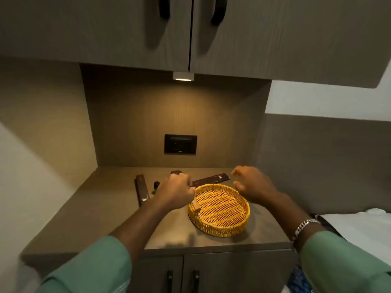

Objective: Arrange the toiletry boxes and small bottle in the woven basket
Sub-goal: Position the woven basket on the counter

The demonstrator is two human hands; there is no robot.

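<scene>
Head view: we saw left hand (179, 192) fisted at woven basket (219, 210) rim, contents unclear; right hand (251, 187) hovered, grip spread, empty.

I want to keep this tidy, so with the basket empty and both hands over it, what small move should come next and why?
Probably lower the open right hand onto the long dark box just behind the woven basket and lift it in. The basket holds nothing yet, that box lies nearest the rim, and the left hand is closed at the rim, on what I cannot tell.
</scene>
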